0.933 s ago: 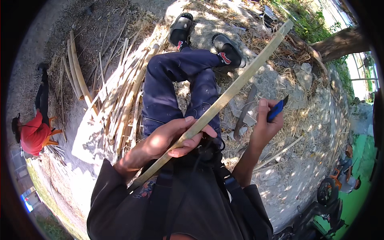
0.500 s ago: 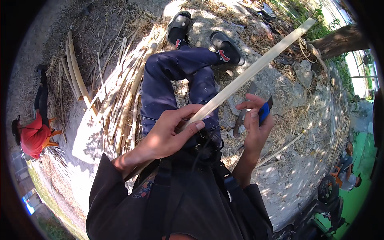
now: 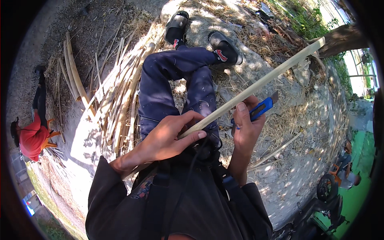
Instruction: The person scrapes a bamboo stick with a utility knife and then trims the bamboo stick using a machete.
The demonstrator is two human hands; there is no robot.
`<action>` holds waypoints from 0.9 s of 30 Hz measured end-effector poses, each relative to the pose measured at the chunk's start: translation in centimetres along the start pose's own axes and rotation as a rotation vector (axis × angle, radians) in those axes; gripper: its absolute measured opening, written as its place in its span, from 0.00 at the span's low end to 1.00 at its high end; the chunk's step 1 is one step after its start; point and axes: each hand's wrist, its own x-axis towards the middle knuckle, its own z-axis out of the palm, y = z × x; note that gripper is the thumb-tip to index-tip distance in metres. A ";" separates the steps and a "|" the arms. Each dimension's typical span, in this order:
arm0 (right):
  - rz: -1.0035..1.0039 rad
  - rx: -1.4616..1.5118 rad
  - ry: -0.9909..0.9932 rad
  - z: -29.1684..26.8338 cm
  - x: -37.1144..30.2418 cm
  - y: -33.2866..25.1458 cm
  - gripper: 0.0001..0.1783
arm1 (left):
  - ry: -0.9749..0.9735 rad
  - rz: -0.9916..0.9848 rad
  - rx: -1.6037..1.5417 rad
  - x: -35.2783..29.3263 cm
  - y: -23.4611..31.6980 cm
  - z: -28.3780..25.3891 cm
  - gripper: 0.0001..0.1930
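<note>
Left hand (image 3: pixel 164 136) closed in a pinch, thumb over and fingers around a pale split-bamboo strip (image 3: pixel 256 87); likely this steadies it while leaving the far length free. The strip slants across the lap, near left to far right, its near part passing beneath the left forearm, perhaps for support. Right hand (image 3: pixel 247 130) curled round a blue utility knife (image 3: pixel 262 109), just right of the strip; contact with it unclear. Blade faces far right, clear of the left fingers. Loose bamboo strips (image 3: pixel 124 96) lie left of the legs, seemingly for easy reach.
</note>
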 end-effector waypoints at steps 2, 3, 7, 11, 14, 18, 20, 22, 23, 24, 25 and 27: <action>-0.034 0.003 0.014 0.3 0.0 0.0 0.15 | 0.006 0.022 0.027 -0.1 -0.8 0.3 0.15; -0.042 -0.008 0.008 0.4 0.0 0.0 0.16 | 0.012 0.043 0.053 -0.2 -1.0 0.5 0.14; -0.034 -0.028 0.024 0.4 0.2 -0.1 0.15 | 0.084 0.058 0.151 -0.5 -0.6 0.9 0.14; -0.057 -0.114 0.061 0.2 0.7 0.0 0.19 | 0.069 0.049 0.146 -0.7 -1.1 0.8 0.14; -0.164 -0.212 0.058 0.7 0.7 -0.4 0.19 | 0.046 0.030 0.061 -0.5 -1.8 1.0 0.15; -0.224 -0.320 -0.132 -0.3 -0.5 -0.1 0.23 | 0.058 0.064 -0.069 -0.3 -2.1 0.7 0.15; -0.217 -0.575 -0.239 -0.8 -1.2 0.1 0.23 | 0.058 0.052 -0.094 -0.4 -1.8 0.6 0.15; -0.367 -0.702 -0.279 -0.7 -1.4 0.2 0.21 | 0.051 0.041 -0.118 -0.4 -1.6 0.7 0.14; -0.518 -0.823 -0.325 -0.2 -1.3 0.2 0.20 | 0.059 0.045 -0.139 -0.4 -1.6 0.8 0.14; -0.509 -0.812 -0.321 0.1 -1.4 0.2 0.19 | 0.066 0.050 -0.158 -0.5 -1.6 0.8 0.14; -0.509 -0.809 -0.322 0.1 -1.5 0.2 0.19 | 0.068 0.049 -0.156 -0.6 -1.6 0.8 0.14; -0.504 -0.870 -0.332 0.1 -1.6 -0.1 0.21 | 0.054 0.025 -0.164 -0.7 -1.3 0.8 0.14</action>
